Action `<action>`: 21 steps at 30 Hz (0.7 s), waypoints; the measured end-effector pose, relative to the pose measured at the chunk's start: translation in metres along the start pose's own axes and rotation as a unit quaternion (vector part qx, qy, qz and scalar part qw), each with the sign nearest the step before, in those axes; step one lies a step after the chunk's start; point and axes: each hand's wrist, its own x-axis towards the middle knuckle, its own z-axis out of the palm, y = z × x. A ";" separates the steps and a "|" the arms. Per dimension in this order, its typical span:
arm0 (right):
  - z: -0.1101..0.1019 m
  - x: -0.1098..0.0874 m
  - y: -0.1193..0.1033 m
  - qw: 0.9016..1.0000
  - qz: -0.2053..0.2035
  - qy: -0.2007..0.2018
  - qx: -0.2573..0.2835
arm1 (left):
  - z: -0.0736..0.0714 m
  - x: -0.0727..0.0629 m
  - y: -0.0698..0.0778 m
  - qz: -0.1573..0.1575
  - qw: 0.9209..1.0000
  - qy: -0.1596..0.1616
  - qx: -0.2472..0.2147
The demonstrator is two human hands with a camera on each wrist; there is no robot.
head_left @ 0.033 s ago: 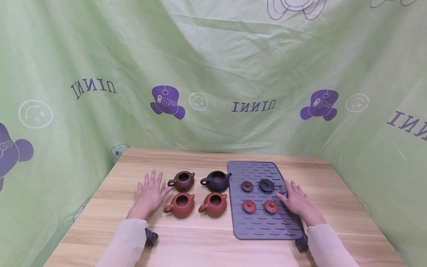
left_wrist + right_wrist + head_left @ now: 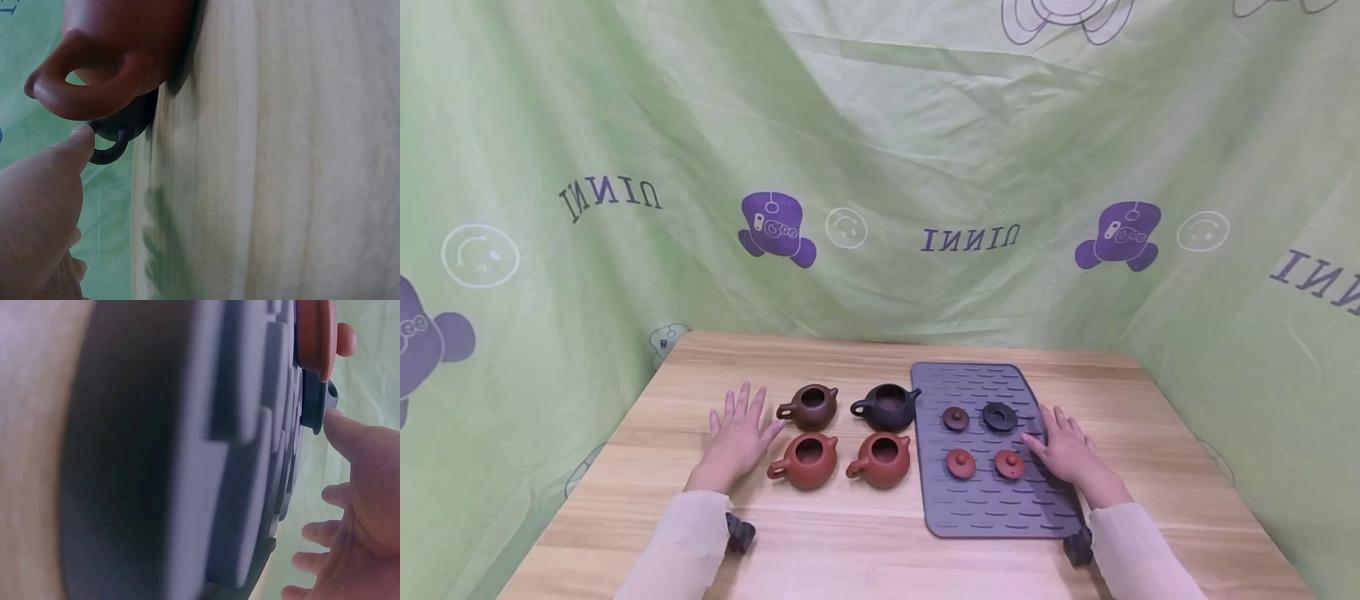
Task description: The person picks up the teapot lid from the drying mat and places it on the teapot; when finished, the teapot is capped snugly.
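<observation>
My left hand (image 2: 735,440) lies with spread fingers just left of the lidless teapots, holding nothing. Nearest to it are a brown teapot (image 2: 824,412) and, in front of that, a red-brown teapot (image 2: 817,477). To their right stand a black teapot (image 2: 892,422) and another red-brown teapot (image 2: 891,479). A grey ridged mat (image 2: 1000,508) carries a brown lid (image 2: 956,418), a black lid (image 2: 1000,416) and two red-brown lids (image 2: 961,463). My right hand (image 2: 1070,450) has its fingers extended at the mat's right edge, thumb near the black lid, grasping nothing.
The wooden table (image 2: 850,558) extends in front of the teapots and on both sides. A green printed curtain (image 2: 880,292) encloses its back and sides. Black wrist devices (image 2: 741,533) sit under both sleeves.
</observation>
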 end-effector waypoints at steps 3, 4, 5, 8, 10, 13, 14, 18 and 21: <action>0.002 0.000 0.001 1.000 -0.001 0.003 0.001 | 0.001 -0.001 -0.001 -0.002 1.000 -0.003 -0.003; 0.002 0.000 0.001 1.000 -0.003 0.006 0.002 | 0.002 -0.001 -0.002 -0.003 1.000 -0.005 -0.006; 0.003 -0.001 0.001 1.000 -0.005 0.009 0.003 | 0.002 -0.002 -0.003 -0.005 1.000 -0.007 -0.009; 0.003 -0.001 -0.002 0.999 -0.020 0.026 0.007 | 0.001 -0.003 -0.003 -0.011 1.000 -0.013 -0.025; 0.003 -0.001 -0.006 0.999 -0.032 0.036 0.018 | 0.000 -0.005 -0.001 -0.012 0.999 -0.010 -0.036; 0.000 -0.002 -0.016 0.997 -0.049 0.045 0.048 | -0.003 -0.007 0.002 -0.012 0.998 0.002 -0.056; -0.001 -0.003 -0.020 0.996 -0.052 0.046 0.060 | -0.004 -0.008 0.003 -0.011 0.998 0.006 -0.062; -0.004 -0.003 -0.038 0.992 -0.061 0.051 0.100 | -0.008 -0.010 0.010 -0.011 0.996 0.018 -0.088; -0.003 -0.004 -0.050 0.989 -0.064 0.053 0.120 | -0.010 -0.013 0.015 -0.013 0.994 0.019 -0.103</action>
